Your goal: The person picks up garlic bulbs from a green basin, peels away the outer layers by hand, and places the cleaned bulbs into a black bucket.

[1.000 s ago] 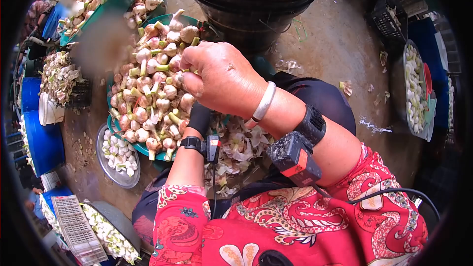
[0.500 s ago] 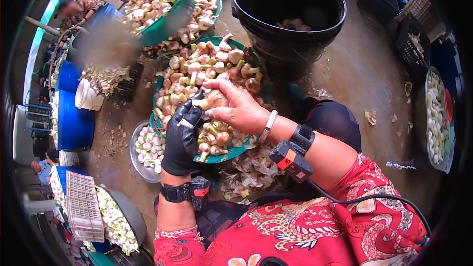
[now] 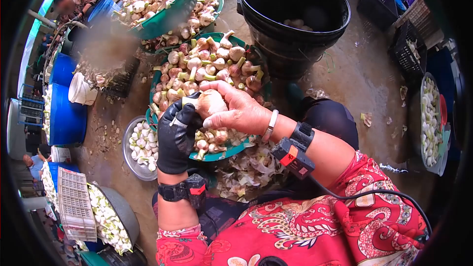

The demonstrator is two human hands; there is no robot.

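1. Across the bottom of the frame: red patterned clothing (image 3: 295,216), with an arm out of each sleeve.
2. At centre: green basin (image 3: 224,154), heaped with unpeeled garlic, directly behind and beneath both hands.
3. At upper centre: black bucket (image 3: 290,54), just beside the basin, with a few pale pieces inside.
4. From lower right toward centre: right forearm (image 3: 318,152), slanting up and leftward, with a dark strap and a boxy device near the wrist.
5. Below the basin: loose heap of papery husks (image 3: 246,170).
6. At centre: bare right hand (image 3: 239,111), pointing left, back of the hand toward the camera; index finger over the top of a garlic bulb, thumb beneath, firmly grasping.
7. Left of centre: gloved left hand (image 3: 178,135), raised upright from the wrist, fingers curled in at the stem end; cannot tell whether clenched on the bulb or merely against it.
8. Left of the glove: metal bowl (image 3: 129,161) of white peeled garlic.
9. Between both hands, at centre: garlic bulb (image 3: 212,103), tilted, with stem toward the left over the glove.
10. On the right wrist: pale bracelet (image 3: 270,125).
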